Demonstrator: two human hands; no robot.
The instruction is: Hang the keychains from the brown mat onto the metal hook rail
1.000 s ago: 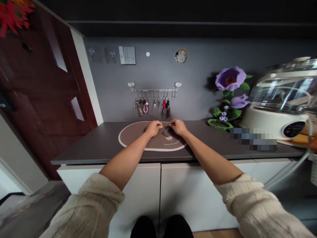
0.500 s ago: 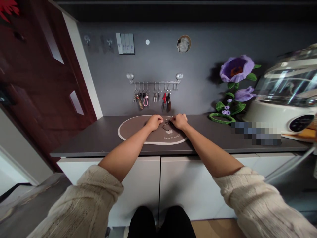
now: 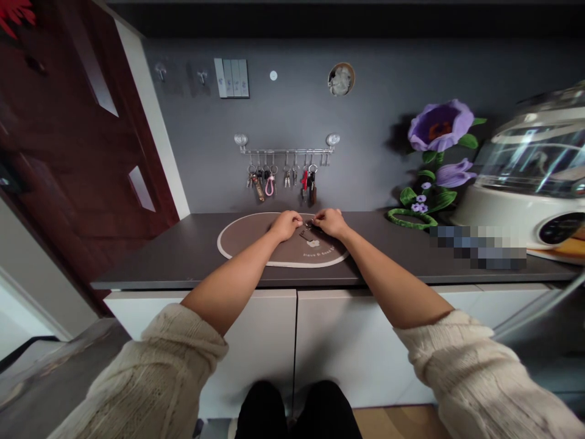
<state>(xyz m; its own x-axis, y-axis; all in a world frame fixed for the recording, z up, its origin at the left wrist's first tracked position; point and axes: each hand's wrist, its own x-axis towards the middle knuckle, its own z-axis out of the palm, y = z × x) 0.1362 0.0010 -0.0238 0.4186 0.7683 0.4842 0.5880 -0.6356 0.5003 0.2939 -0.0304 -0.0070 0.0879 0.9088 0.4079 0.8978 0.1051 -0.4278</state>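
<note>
Above an oval brown mat (image 3: 247, 238) with a pale rim, my two hands are close together. My right hand (image 3: 331, 223) is closed, its fingertips pinching the ring of a small keychain (image 3: 308, 233). The keychain's short chain and dangling piece lie between the hands, over the mat's white print. My left hand (image 3: 287, 225) is closed too, thumb and forefinger pressed together just left of the ring. Whatever sits in the left fingertips is too small to make out.
Behind the mat, a clear wall rail (image 3: 287, 151) carries several hanging key sets (image 3: 269, 183). To the right stand a purple plush flower (image 3: 441, 128) and a white appliance with a clear dome (image 3: 516, 207). A dark red door (image 3: 82, 152) is at left; a blurred-out object (image 3: 479, 247) lies at right.
My right hand has shifted slightly left, bringing its fingertips and the keychain's ring nearer my left fingers. The left hand stays almost where it was.
</note>
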